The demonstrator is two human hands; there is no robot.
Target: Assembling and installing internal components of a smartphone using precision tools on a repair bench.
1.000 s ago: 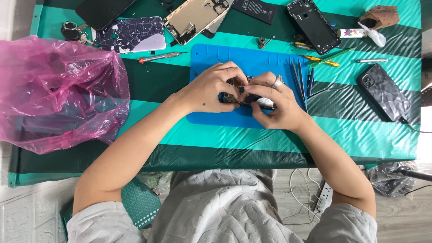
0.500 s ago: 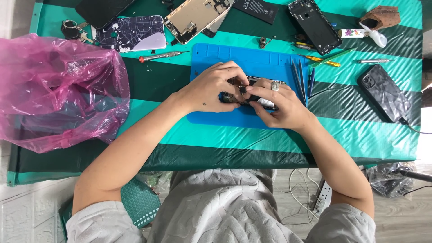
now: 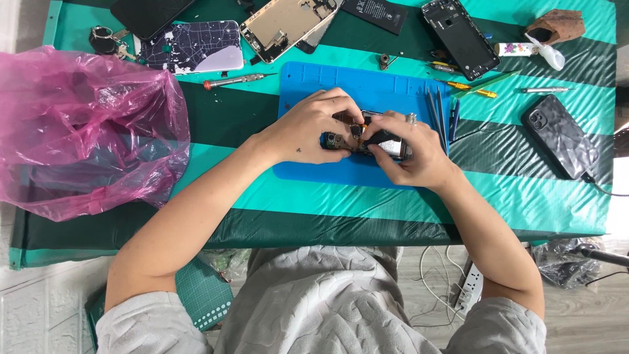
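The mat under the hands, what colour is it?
The mat is bright blue, best seen in the head view, lying on a green-striped table cover.

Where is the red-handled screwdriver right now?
In the head view, the red-handled screwdriver lies upper left of the blue mat, just below the patterned phone back.

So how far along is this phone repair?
Somewhere in the middle, I'd guess. Done: the phone on the blue mat is opened, and a battery lies apart. In hand: the left hand and right hand work on its insides. Left: reassembly; a screwdriver waits nearby.
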